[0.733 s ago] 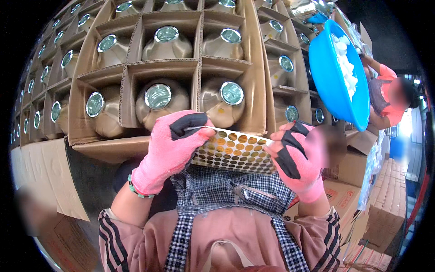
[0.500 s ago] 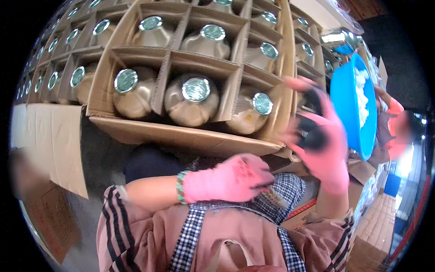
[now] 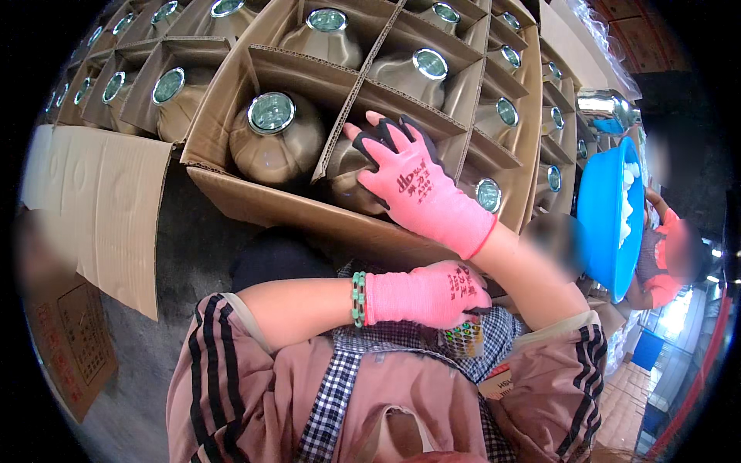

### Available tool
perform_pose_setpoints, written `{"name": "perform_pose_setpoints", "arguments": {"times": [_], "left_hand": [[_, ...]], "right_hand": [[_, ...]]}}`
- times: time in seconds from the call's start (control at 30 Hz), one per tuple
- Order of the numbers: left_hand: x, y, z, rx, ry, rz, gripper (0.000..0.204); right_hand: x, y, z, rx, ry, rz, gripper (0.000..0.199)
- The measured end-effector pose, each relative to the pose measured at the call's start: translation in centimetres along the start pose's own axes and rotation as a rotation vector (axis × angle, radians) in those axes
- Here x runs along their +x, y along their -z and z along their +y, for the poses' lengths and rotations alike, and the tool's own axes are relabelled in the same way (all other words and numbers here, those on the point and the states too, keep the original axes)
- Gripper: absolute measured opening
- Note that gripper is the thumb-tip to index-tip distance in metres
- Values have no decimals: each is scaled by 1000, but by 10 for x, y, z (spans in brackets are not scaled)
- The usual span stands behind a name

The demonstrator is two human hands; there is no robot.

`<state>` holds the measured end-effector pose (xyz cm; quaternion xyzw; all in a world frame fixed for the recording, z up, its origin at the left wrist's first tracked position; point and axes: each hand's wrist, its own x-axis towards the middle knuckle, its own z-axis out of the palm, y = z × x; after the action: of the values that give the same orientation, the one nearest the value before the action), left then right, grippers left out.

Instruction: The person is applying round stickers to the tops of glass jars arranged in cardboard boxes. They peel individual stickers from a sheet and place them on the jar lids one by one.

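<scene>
My right hand (image 3: 413,177), in a pink glove with black fingertips, reaches into a cardboard carton (image 3: 309,216). Its fingers are spread over the front middle silvered glass flask liner (image 3: 349,185), whose mouth the hand hides. To its left stands another flask liner (image 3: 282,147) with a round greenish glass mouth; a third flask liner (image 3: 488,194) shows to the right, partly behind my wrist. Low against my checked apron, my left hand (image 3: 428,295), gloved in pink, is closed on a sheet (image 3: 465,338) with rows of small shiny green and yellow dots, seemingly stickers.
Cardboard dividers (image 3: 409,100) part the liners. More filled cartons (image 3: 131,92) adjoin left and right. A blue basin (image 3: 602,224) with white pieces stands at right, near a person in orange (image 3: 664,255). A carton flap (image 3: 100,208) hangs at left.
My right hand has moved left from the carton's right side to above the front middle liner. The view has shifted, and my left hand stays near my waist, still holding the sheet.
</scene>
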<state>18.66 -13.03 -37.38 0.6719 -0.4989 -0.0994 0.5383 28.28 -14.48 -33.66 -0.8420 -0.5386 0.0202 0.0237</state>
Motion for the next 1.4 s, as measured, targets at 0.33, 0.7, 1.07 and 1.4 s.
{"name": "perform_pose_setpoints", "arguments": {"times": [0.33, 0.7, 1.07, 1.4], "left_hand": [[-4, 37, 12, -181, 190, 505, 22], [3, 64, 17, -594, 453, 444, 29], [3, 55, 10, -666, 368, 660, 16], [3, 61, 5, -755, 510, 703, 13]], "right_hand": [[-105, 124, 1, 535, -602, 186, 44], [-153, 111, -14, 401, -771, 88, 18], [-162, 120, -19, 122, -678, 155, 15], [-145, 123, -18, 76, -572, 203, 14]]}}
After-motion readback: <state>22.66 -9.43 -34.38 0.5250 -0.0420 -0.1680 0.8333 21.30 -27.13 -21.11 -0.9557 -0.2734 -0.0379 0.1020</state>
